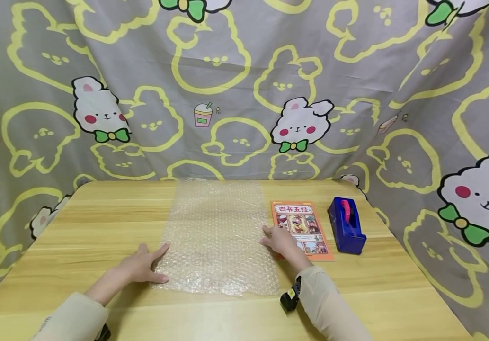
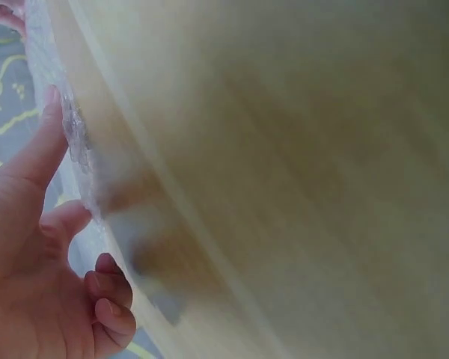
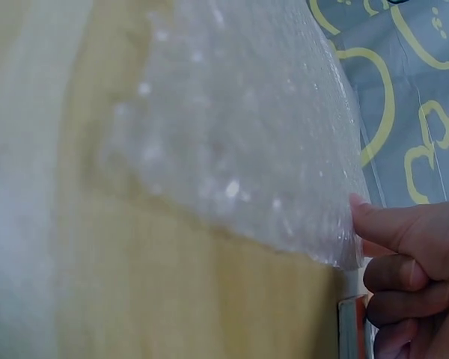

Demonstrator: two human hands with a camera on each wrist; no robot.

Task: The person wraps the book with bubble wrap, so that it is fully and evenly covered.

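Two bare hands frame the sheet. We see the left hand (image 1: 139, 266) with thumb and forefinger spread and extended, tips at the sheet's left edge, other fingers curled loosely; no grip. The right hand (image 1: 281, 241) has its thumb at the opposite edge, fingers bent; whether it pinches or only presses, we can't tell. Between them, the clear rectangular plastic bubble-wrap sheet (image 1: 218, 237) lies spread, mid-table, bubbles catching the light.

Just right, partly under the right hand in the head view: the orange-bordered paper book with red title characters and picture panels (image 1: 301, 222). Further right, the dark-blue plastic tape dispenser with a pink-red hub (image 1: 347, 229), apart from the book.

Risks, we'd judge: uneven pulling from the two sides could skew or lift this light sheet; the right hand or beige sleeve (image 1: 325, 296) could snag the book and shove it toward the dispenser.

Edges: the sheet's far end runs up to the back rim of the pale wooden table (image 1: 112, 222), by the grey cloth with yellow cartoon outlines (image 1: 227, 137), so we count little slack there. Bare wood left and in front gives room; rightward, the book crowds us.
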